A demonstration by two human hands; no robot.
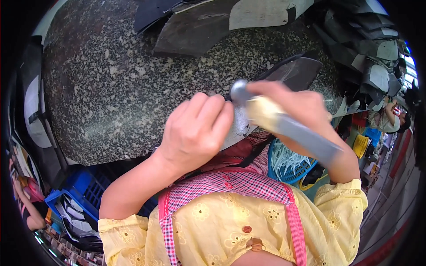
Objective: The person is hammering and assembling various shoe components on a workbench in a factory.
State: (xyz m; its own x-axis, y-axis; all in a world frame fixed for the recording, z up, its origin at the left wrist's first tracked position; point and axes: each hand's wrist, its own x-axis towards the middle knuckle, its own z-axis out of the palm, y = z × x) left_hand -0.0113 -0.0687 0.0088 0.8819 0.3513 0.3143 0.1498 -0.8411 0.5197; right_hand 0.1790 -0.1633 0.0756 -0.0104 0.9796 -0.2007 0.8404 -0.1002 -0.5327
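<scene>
My left hand (195, 126) is curled into a fist at the near edge of the speckled stone slab (102, 88). Its fingertips are hidden, pinching the edge of a dark, flexible sheet piece (299, 73) with a pale underside. Wrapped in my right hand (304, 106) is a hammer, its round metal head (238, 91) just beside my left knuckles. Motion smears the hammer's handle. Below the head shows a pale, shiny patch (239, 128), partly covered by my hands; whether it belongs to the sheet piece I cannot tell.
Dark cut sheets (193, 33) lie along the slab's far side, and a heap of similar pieces (377, 53) stands at right. A blue basket (290, 170) of pale strips sits near my lap. Blue crates (84, 190) stand lower left. Other people are at both sides.
</scene>
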